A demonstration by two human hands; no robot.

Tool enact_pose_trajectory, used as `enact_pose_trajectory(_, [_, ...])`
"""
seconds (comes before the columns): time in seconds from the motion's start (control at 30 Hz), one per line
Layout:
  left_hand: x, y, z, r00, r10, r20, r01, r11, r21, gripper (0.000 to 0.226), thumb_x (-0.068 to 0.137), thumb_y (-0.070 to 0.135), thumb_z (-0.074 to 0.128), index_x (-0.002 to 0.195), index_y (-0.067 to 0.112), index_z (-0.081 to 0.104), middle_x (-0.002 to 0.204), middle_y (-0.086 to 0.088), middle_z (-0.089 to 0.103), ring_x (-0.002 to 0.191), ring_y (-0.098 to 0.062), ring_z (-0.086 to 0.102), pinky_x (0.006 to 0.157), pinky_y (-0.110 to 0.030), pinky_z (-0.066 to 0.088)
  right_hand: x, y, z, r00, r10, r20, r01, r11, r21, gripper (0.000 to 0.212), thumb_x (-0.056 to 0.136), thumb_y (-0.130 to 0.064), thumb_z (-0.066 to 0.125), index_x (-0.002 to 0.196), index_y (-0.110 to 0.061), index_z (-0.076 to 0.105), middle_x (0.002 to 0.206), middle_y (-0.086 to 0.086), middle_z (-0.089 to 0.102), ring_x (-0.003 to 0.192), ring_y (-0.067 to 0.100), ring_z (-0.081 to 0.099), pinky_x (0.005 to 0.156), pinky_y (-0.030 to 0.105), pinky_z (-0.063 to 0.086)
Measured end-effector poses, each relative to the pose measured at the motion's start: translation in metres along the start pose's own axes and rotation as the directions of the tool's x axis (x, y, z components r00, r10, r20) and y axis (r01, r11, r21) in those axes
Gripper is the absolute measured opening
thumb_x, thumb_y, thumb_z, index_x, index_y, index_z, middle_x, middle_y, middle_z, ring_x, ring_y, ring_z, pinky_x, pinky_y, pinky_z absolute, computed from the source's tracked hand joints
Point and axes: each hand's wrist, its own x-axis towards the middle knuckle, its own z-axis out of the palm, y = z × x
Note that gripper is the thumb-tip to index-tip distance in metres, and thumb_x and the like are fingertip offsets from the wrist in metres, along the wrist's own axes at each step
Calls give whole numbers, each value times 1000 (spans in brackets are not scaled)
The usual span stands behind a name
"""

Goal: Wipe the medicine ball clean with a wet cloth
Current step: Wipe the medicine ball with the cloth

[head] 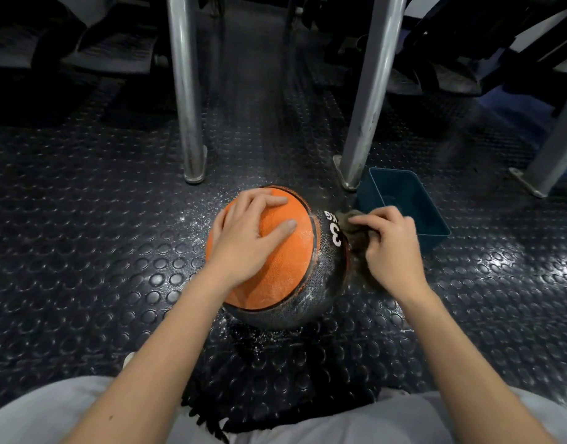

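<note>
An orange and black medicine ball (285, 270) marked "3 KG" sits on the studded rubber floor in front of me, dusted with white powder. My left hand (247, 238) rests flat on the orange panel with its fingers spread. My right hand (391, 248) grips a dark brownish cloth (356, 232) and presses it against the ball's black right side, next to the white number. Most of the cloth is hidden under my fingers.
A teal plastic tub (407, 206) stands on the floor just right of the ball, behind my right hand. Two metal posts (187, 123) (362, 123) rise behind the ball. White powder specks lie on the floor (83, 251) around the ball. My knees fill the bottom edge.
</note>
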Motion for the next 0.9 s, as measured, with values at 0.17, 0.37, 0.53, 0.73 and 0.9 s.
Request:
enact_pose_trajectory(0.17, [1, 1, 1, 1000, 6, -5, -6, 1000, 4, 36, 68, 74, 33, 100, 59, 39, 119, 30, 34, 117, 9, 29, 111, -38, 12, -6, -35, -12, 955, -291, -60, 297, 929, 223, 42, 86, 11, 51, 109, -20, 69, 112, -4, 55, 103, 18, 47, 94, 16, 34])
enact_pose_trajectory(0.37, [0, 1, 1, 1000, 1, 15, -1, 1000, -1, 34, 76, 63, 43, 108, 52, 42, 122, 28, 33, 118, 7, 28, 113, -40, 9, 0, -5, 3, 993, -84, 85, 74, 990, 118, 51, 84, 16, 44, 108, -21, 70, 110, -4, 58, 103, 27, 49, 80, 3, 25])
enact_pose_trajectory(0.53, [0, 3, 3, 1000, 13, 19, -13, 1000, 4, 36, 76, 64, 42, 109, 51, 42, 121, 29, 33, 117, 8, 27, 113, -39, 9, 0, -22, -10, 988, -140, -57, 148, 975, 164, 44, 86, 12, 50, 112, -19, 68, 109, -8, 56, 102, 23, 49, 86, 1, 25])
enact_pose_trajectory(0.73, [1, 0, 2, 1000, 6, 17, -6, 1000, -11, 30, 75, 64, 43, 103, 56, 40, 119, 31, 33, 117, 10, 28, 112, -39, 11, 1, -13, -5, 959, -248, 138, 235, 966, 108, 47, 89, 9, 46, 113, -24, 68, 119, -5, 58, 99, 23, 49, 87, 12, 31])
enact_pose_trajectory(0.9, [1, 1, 0, 1000, 23, 13, -22, 1000, -9, 35, 73, 69, 41, 106, 55, 40, 115, 37, 30, 117, 10, 28, 110, -35, 9, 4, -4, -16, 999, 23, 26, -23, 1000, -8, 43, 88, 8, 47, 115, -20, 67, 114, 1, 58, 105, 28, 48, 89, 31, 39])
